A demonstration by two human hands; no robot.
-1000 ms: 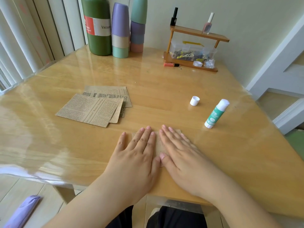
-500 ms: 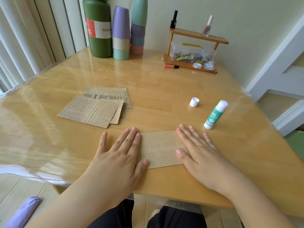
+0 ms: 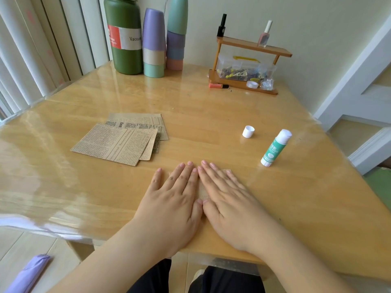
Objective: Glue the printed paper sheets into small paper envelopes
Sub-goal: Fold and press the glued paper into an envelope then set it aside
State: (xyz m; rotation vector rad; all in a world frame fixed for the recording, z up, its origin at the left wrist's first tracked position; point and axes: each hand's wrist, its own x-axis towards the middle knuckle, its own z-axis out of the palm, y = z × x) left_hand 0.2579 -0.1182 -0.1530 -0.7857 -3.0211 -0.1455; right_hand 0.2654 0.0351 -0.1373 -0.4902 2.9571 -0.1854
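My left hand point(image 3: 173, 199) and right hand point(image 3: 228, 204) press flat, fingers straight, side by side, covering the folded paper point(image 3: 202, 192) beneath them.

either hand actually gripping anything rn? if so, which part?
No grip. The left hand and right hand lie flat, fingers straight, side by side, pressing the folded printed paper onto the table. They cover most of it.

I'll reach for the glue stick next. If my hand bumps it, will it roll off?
The glue stick lies on its side, round-bodied, on a glossy table, so it would probably roll. Uncapped, it might smear.
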